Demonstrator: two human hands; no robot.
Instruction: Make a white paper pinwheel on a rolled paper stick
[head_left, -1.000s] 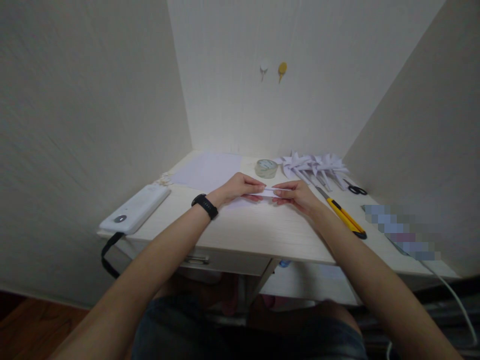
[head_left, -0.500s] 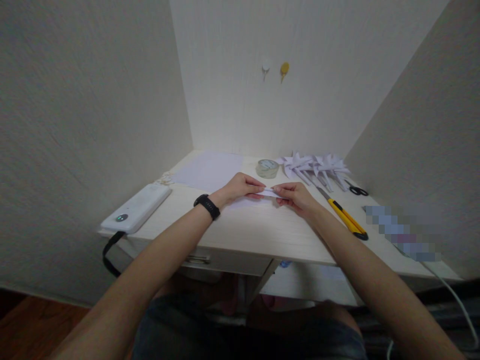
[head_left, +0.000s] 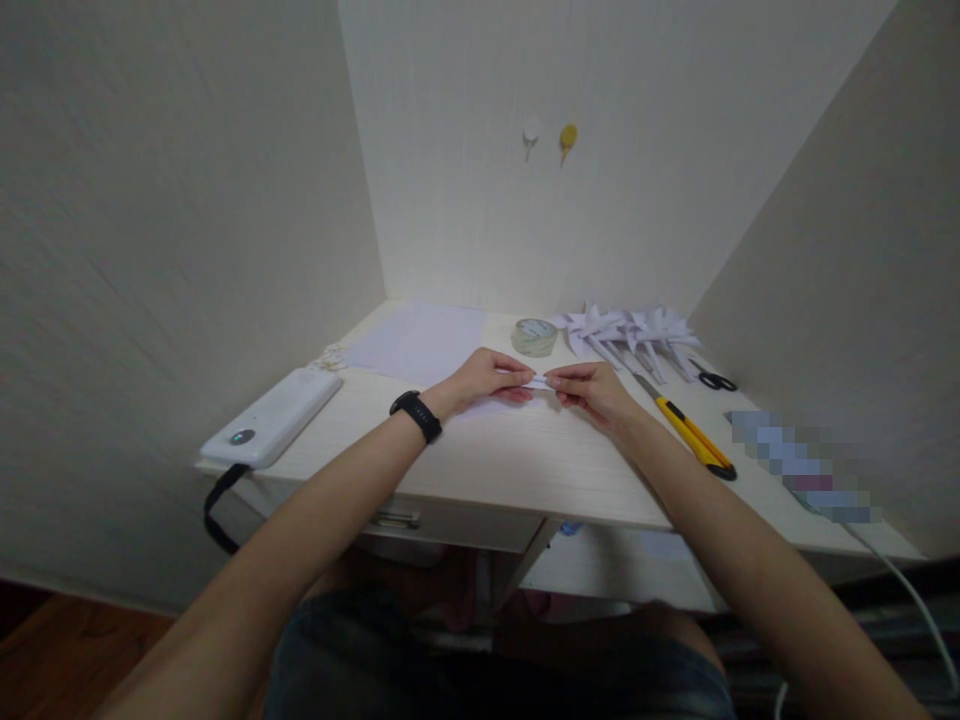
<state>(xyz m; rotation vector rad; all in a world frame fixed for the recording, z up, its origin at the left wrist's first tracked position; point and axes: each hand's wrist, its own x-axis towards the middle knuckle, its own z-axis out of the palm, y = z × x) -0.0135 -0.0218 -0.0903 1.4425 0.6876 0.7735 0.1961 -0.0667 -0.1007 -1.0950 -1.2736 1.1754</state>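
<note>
Above the middle of the white desk, my left hand (head_left: 491, 378) and my right hand (head_left: 592, 388) pinch a small narrow piece of white paper (head_left: 539, 382) between them. Both sets of fingers are closed on it, close together, and they hide most of its length. Under my left hand lies another sheet of white paper (head_left: 489, 407), partly covered. A roll of clear tape (head_left: 534, 338) stands just behind my hands. To the right of my right hand rests a yellow utility knife (head_left: 694, 435) with its blade out.
Several white paper pinwheels (head_left: 630, 335) lie at the back right, beside black-handled scissors (head_left: 716, 380). White sheets (head_left: 420, 338) are at the back left. A white power bank (head_left: 274, 418) with a black strap sits at the left edge. A blurred-out device (head_left: 799, 465) with a cable lies right.
My fingertips have come slightly closer together, so less of the paper shows between them. My left hand has shifted a little to the right. Both hands still hold the paper.
</note>
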